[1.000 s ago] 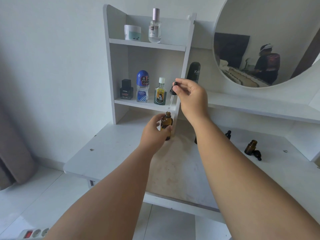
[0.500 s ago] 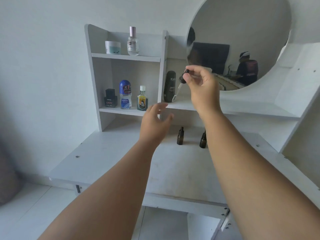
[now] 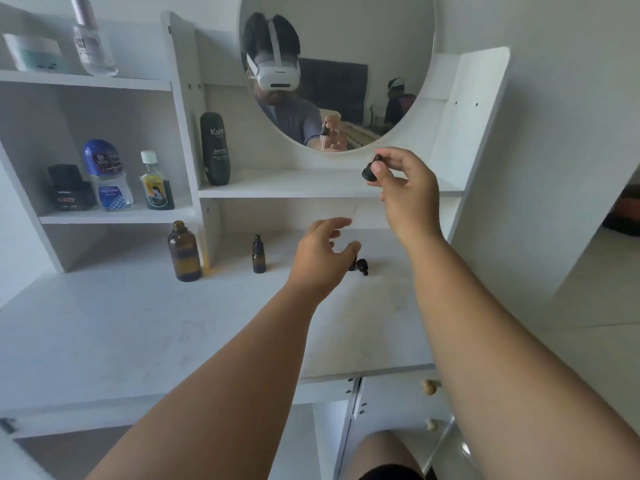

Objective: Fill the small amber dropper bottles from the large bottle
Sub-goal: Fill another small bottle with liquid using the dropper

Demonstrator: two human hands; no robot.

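The large amber bottle point(image 3: 184, 251) stands uncapped on the white dresser top point(image 3: 138, 323), beside the shelf unit's side panel. A small amber dropper bottle point(image 3: 258, 255) with its black cap on stands to its right. My right hand point(image 3: 403, 188) pinches a black dropper point(image 3: 370, 169) by the bulb, held up in front of the mirror shelf; its glass tube points down and left. My left hand point(image 3: 323, 254) hovers with fingers spread and holds nothing. Behind it, a small bottle is mostly hidden, and a loose black dropper cap point(image 3: 362, 265) lies on the top.
A white shelf unit point(image 3: 104, 216) at the left holds a black jar, a blue-capped bottle and a small green bottle; a jar and a perfume bottle sit above. A tall black tube point(image 3: 215, 148) stands under the round mirror point(image 3: 337, 64). Drawer knobs point(image 3: 428, 388) show below.
My left hand let go of the large amber bottle, which now stands on the dresser top, and moved right. The camera swung right and closer. My right hand still holds the dropper.
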